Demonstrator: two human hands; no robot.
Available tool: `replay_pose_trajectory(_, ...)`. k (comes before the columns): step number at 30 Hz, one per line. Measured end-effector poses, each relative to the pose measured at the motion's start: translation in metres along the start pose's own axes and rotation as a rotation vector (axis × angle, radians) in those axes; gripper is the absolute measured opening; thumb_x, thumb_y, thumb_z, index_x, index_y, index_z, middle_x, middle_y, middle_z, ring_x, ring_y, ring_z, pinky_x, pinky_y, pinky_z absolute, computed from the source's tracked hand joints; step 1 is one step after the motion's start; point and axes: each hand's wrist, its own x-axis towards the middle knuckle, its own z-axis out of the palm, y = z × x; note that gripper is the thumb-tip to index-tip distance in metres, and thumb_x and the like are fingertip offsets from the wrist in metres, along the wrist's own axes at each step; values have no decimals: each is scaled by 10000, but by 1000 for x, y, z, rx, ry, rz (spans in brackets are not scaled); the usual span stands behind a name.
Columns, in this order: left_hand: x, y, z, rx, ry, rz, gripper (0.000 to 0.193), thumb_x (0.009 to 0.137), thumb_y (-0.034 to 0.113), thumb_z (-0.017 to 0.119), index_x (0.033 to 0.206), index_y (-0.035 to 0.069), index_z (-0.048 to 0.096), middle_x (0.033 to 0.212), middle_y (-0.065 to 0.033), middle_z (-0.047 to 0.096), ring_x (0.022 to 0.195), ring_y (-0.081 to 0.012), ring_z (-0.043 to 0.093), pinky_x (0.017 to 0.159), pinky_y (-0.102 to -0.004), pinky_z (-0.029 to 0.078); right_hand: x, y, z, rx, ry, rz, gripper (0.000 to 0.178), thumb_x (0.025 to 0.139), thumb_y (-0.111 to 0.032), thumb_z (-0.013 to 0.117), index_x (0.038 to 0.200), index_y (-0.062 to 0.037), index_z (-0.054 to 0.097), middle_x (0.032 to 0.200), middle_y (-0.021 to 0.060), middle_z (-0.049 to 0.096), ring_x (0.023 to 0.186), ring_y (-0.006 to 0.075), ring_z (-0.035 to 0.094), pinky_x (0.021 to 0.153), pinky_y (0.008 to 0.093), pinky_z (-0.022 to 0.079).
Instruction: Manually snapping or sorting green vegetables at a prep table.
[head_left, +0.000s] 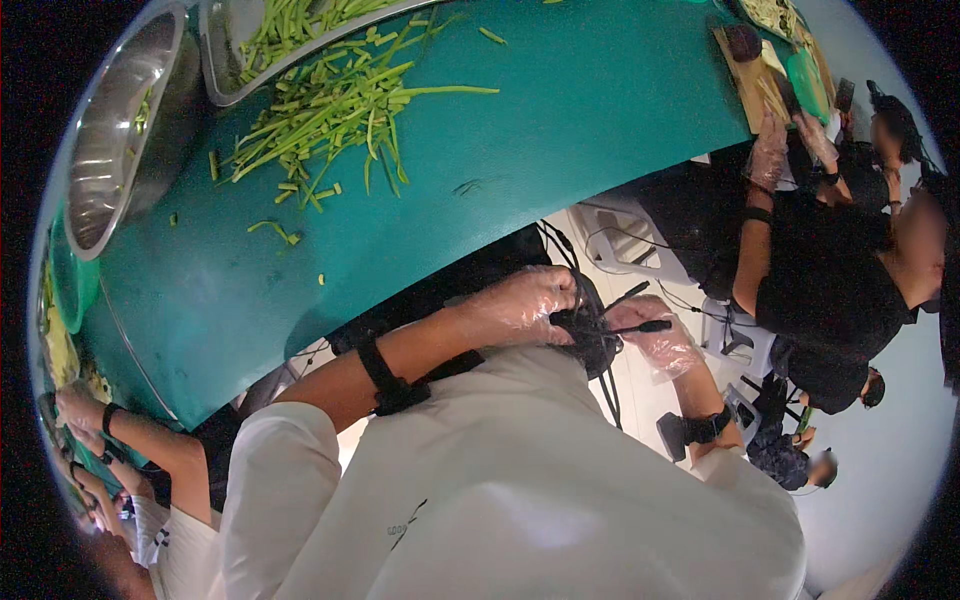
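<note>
In the head view, I see the person's left hand (520, 305) in a thin, clear glove. Its fingers are closed on a black bundle of cables (592, 338), right in front of the white shirt (540, 450). The right hand (660, 338), in the same kind of glove, is on the other side of the bundle. Its fingers are curled, and two black plugs (645, 310) stick out in front of it. Cables cross over those fingers, so from here I can't tell if they grip or only touch. The bundle is just off the near edge of the green table (560, 110), over the pale floor. A black band (380, 365) goes around the left forearm, and another is near the right wrist.

On the table I see a loose heap of cut green stems (330, 120). It lies next to a metal tray (222, 85) with more stems in it. A big shiny bowl (160, 170) is at the left, with a green basket (78, 285) near it. Far to the right, a co-worker in black (820, 230) has gloved hands at a wooden board (745, 90). At the lower left I see a co-worker's arm (160, 440) by the table.
</note>
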Motion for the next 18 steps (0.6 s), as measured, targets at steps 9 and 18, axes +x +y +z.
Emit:
replay_pose_trajectory(9, 7, 13, -4, -22, -113, -248, 497, 739, 279, 763, 1111, -5, 599, 1107, -160, 566, 1082, -315, 559, 941, -373, 459, -11, 52, -4, 729, 93, 201, 222, 813, -186, 729, 914, -12, 636, 882, 45, 632, 796, 128, 586, 694, 264, 477)
replay_pose_trajectory(18, 28, 4, 14, -117, -122, 62, 491, 726, 278, 737, 1094, -14, 591, 1012, -195, 550, 985, -361, 555, 826, -442, 449, -37, 68, -8, 493, 63, 196, 276, 819, -263, 736, 902, -30, 612, 781, -30, 574, 693, 62, 500, 603, 192, 403)
